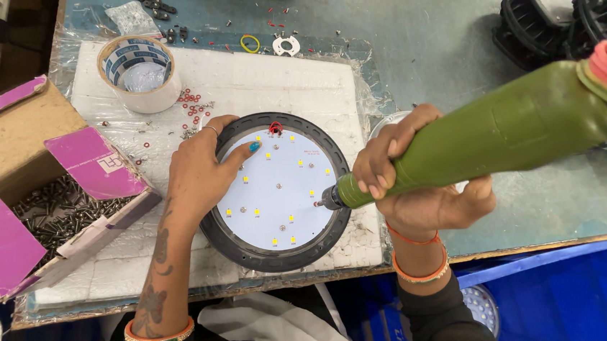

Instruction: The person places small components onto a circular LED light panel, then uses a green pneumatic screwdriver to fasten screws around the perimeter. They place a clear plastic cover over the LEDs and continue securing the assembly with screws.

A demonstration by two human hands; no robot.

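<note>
A round lamp unit lies on a white foam pad (282,78): a black ring housing (330,147) around a white disc (276,187) dotted with small yellow chips. My left hand (199,171) rests flat on the ring's left side, thumb lying on the disc. My right hand (412,176) grips a green electric screwdriver (517,128), whose tip touches the disc's right edge. Red wires sit at the disc's top.
An open cardboard box of dark screws (54,212) with purple flaps stands at the left. A roll of tape (138,71) and small red washers (193,103) lie on the foam. Black lamp housings (558,17) sit at the back right. A blue crate (566,294) stands below the table edge.
</note>
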